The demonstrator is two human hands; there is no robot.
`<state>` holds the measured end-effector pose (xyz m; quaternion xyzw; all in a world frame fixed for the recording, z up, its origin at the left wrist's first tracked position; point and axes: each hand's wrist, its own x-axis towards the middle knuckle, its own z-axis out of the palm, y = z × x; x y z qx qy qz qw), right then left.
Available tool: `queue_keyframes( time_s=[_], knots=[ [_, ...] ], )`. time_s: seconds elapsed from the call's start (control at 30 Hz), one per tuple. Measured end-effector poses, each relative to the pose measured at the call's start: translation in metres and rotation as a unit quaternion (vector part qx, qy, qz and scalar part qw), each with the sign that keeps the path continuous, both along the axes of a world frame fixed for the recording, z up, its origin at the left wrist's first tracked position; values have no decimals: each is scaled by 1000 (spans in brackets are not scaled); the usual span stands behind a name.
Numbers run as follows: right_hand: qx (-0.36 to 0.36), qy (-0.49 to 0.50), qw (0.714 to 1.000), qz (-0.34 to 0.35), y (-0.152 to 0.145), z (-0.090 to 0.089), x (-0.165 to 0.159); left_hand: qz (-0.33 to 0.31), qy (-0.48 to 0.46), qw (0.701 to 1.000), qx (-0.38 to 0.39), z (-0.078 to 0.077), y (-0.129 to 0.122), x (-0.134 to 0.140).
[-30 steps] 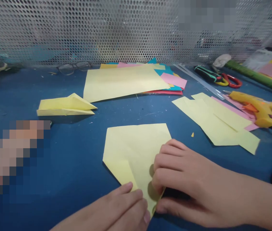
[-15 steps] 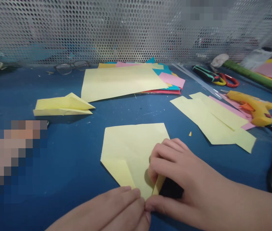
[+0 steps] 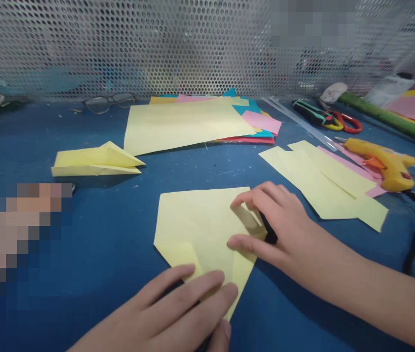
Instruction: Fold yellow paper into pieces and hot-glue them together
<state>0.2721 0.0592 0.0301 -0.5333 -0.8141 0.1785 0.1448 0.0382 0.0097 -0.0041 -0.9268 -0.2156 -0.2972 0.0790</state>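
A pale yellow sheet of paper (image 3: 202,220) lies in front of me, its two near corners folded inward so that it narrows to a point towards me. My left hand (image 3: 193,305) rests over that point with its fingers spread, covering the tip. Over the right edge of the sheet is my right hand (image 3: 281,225), open, thumb and fingers apart, casting a shadow on the paper. Left of the sheet a folded yellow paper plane (image 3: 90,161) lies on the table.
Behind is a stack of coloured paper under a large yellow sheet (image 3: 181,124). Yellow offcuts (image 3: 334,188), a yellow glue gun (image 3: 391,164) with black cord, scissors (image 3: 350,122) and eyeglasses (image 3: 101,104) lie about the blue table (image 3: 93,234). A perforated metal panel (image 3: 156,49) stands behind.
My right hand has left the point of the paper and moved up along its right edge, opening. The right fold now lies flatter. My left hand's fingers have spread further across the tip.
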Motion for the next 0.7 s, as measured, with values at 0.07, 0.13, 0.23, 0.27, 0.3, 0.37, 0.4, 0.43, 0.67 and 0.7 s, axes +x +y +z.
queue_keyframes(
  time_s=[0.07,0.13,0.23,0.27,0.3,0.37,0.4,0.43,0.67,0.7],
  knots=[
    [53,-27,998,-25,3,-6,4,4,9,1000,-29,2,-1,-1],
    [90,-49,994,-43,4,-10,6,12,10,998,-66,5,-2,-1],
    [103,-50,993,-40,7,-11,7,12,11,997,-78,8,-3,-1],
    [101,-42,993,-35,8,-11,7,16,11,997,-72,8,-3,-1],
    [98,-33,994,-29,9,-9,6,16,12,998,-64,8,-3,-1],
    [86,-16,996,-17,11,-7,5,24,21,998,-60,6,-3,-2],
    [80,-8,997,-11,11,-6,5,32,29,997,-64,5,-4,-2],
    [76,-2,997,-6,11,-5,4,41,38,996,-71,4,-5,-3],
    [57,44,997,-10,6,-4,2,60,69,994,-67,5,-4,-8],
    [53,57,997,-17,5,-4,2,62,72,994,-61,6,-3,-7]
  ],
)
